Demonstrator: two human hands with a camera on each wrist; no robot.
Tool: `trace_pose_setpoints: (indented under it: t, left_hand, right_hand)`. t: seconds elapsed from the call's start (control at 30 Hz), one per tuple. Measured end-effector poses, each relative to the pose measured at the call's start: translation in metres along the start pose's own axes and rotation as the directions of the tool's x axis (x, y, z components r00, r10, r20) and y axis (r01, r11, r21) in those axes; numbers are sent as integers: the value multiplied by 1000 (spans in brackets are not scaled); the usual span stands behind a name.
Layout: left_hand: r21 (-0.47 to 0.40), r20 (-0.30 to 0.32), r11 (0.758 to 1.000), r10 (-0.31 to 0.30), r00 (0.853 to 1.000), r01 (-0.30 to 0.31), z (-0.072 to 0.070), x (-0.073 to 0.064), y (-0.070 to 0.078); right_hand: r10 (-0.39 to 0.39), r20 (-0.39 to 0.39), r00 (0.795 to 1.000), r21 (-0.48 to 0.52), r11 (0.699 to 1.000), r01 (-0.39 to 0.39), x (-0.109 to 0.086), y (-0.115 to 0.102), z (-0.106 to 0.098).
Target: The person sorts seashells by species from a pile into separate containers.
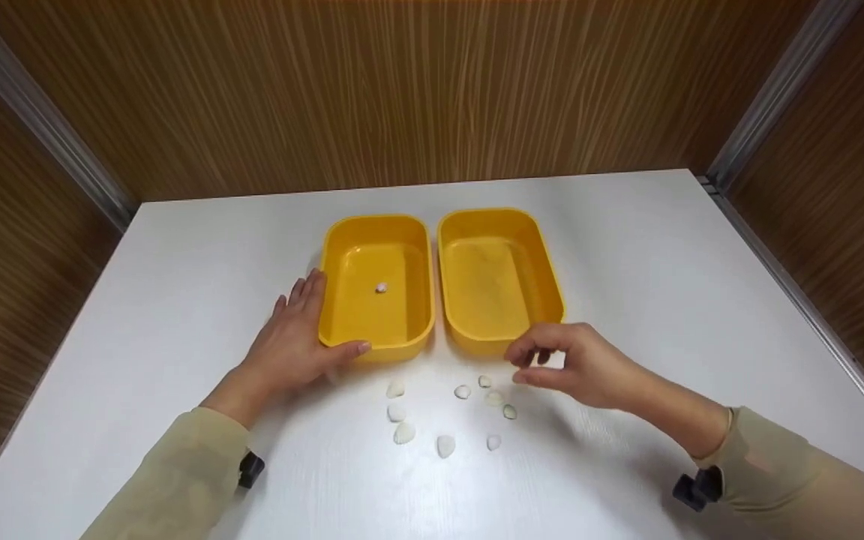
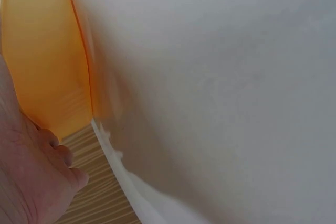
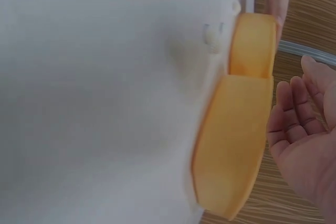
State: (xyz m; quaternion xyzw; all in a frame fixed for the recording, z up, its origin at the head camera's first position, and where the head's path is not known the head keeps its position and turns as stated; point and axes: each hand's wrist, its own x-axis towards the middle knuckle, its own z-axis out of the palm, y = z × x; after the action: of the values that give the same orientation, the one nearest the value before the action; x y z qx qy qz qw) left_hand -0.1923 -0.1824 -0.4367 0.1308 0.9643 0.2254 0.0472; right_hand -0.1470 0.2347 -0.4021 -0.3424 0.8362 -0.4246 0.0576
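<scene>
Two yellow plastic containers stand side by side on the white table. My left hand [image 1: 289, 337] rests against the left container [image 1: 376, 352], fingers straight along its left side and thumb at its front wall. One small pale shell [image 1: 381, 287] lies on that container's floor. My right hand [image 1: 578, 364] hovers by the front right corner of the right container [image 1: 484, 346], its fingers loosely bent, thumb apart, nothing visible between them. In the right wrist view, the right hand [image 3: 307, 124] shows a bare palm. Several white shells [image 1: 445, 446] lie scattered in front of the containers.
The white table [image 1: 649, 255] ends at wood-grain panels [image 1: 402, 97] at the back and sides. A metal strip [image 1: 792, 292] runs along the right edge. Each sleeve cuff has a small black device [image 1: 250, 469] beneath it.
</scene>
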Motion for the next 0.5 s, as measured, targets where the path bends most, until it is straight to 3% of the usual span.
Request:
trace_pose_setpoints:
  t: [0.23,0.5]
  left_hand:
    - [8,11,1000,-8,1000,8,1,0,-1]
    - [2,6,1000,-6,1000,6,0,1,1]
  right_hand:
    - [53,69,996,9,999,-54,-17,15,11]
    - [84,127,988,73,993,-94,-23,26,20]
